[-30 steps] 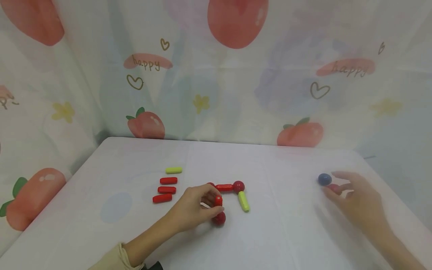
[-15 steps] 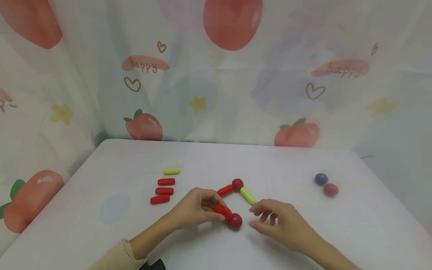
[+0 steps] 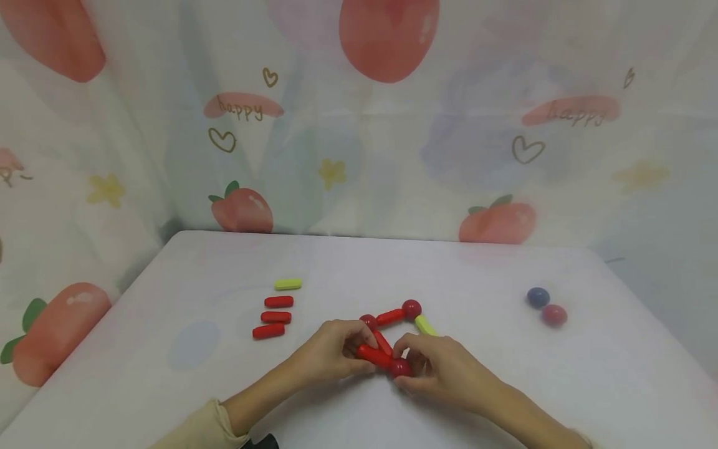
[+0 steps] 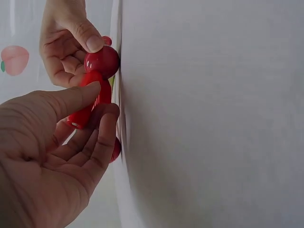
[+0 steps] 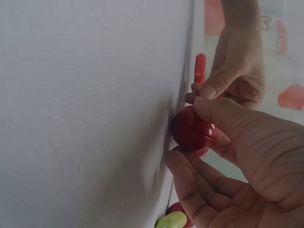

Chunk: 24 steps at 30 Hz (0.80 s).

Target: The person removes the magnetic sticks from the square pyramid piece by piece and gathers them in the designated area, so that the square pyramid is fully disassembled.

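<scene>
A chain of red balls and sticks lies at the middle of the white table (image 3: 482, 399). My left hand (image 3: 350, 350) pinches a red stick (image 3: 371, 355) between thumb and fingers. That stick meets a red ball (image 3: 399, 368), which my right hand (image 3: 417, 369) pinches. Behind them, a red ball (image 3: 367, 321), a red stick (image 3: 389, 317), another red ball (image 3: 411, 308) and a yellow-green stick (image 3: 424, 324) join up. The left wrist view shows my left hand (image 4: 80, 123) on the stick (image 4: 92, 102) and the ball (image 4: 101, 61). In the right wrist view, my right hand (image 5: 223, 142) grips the ball (image 5: 190, 130).
Three loose red sticks (image 3: 276, 317) and a yellow-green stick (image 3: 288, 284) lie in a column at the left. A blue ball (image 3: 538, 297) and a red ball (image 3: 553, 315) sit at the right. A printed curtain (image 3: 359, 156) hangs behind the table.
My right hand left the two balls at the right, came to the centre and took hold of the red ball. The chain shifted right and turned.
</scene>
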Motion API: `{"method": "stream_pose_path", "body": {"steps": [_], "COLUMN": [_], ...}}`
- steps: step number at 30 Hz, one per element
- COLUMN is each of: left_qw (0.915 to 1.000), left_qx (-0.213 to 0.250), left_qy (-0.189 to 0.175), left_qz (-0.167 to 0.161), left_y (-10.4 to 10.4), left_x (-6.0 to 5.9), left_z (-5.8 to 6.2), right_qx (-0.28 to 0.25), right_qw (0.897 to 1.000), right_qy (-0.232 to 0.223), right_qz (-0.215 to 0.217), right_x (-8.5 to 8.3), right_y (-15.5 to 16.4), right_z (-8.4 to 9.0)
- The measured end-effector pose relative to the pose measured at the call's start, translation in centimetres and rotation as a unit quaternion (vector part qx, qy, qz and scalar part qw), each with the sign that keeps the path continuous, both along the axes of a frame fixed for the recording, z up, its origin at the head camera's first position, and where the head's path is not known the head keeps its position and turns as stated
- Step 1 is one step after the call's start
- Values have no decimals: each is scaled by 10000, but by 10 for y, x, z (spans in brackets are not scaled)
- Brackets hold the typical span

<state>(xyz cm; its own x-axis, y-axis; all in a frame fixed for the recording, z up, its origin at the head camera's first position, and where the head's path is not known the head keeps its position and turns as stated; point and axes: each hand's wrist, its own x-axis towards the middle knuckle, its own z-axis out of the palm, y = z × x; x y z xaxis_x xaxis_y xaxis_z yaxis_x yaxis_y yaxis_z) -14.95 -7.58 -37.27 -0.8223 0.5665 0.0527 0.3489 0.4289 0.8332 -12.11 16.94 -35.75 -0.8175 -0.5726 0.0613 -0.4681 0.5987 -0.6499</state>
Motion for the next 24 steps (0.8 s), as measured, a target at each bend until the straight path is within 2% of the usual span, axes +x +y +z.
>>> {"method": "stream_pose_path", "body": {"steps": [4, 7, 14, 19, 24], "left_qw": [9999, 9996, 9975, 9971, 9949], "left_qx": [-88, -196, -213, -271, -448], "left_qy": [86, 143, 322, 259, 246], "left_qz": [45, 114, 595, 660, 874], "left_y": [4, 6, 5, -9, -34], "left_x": [-1, 0, 4, 7, 11], "left_z": [-2, -3, -3, 2, 11], "right_qx": [-4, 5, 25, 59, 71], "right_qw": [9996, 9998, 9996, 9992, 9992], "right_qy": [-265, -175, -178, -310, -304], "right_qz": [-99, -128, -229, -264, -259], "right_x": [1, 2, 3, 3, 2], "right_y": [0, 0, -1, 1, 5], "right_z": [-1, -3, -4, -3, -1]}}
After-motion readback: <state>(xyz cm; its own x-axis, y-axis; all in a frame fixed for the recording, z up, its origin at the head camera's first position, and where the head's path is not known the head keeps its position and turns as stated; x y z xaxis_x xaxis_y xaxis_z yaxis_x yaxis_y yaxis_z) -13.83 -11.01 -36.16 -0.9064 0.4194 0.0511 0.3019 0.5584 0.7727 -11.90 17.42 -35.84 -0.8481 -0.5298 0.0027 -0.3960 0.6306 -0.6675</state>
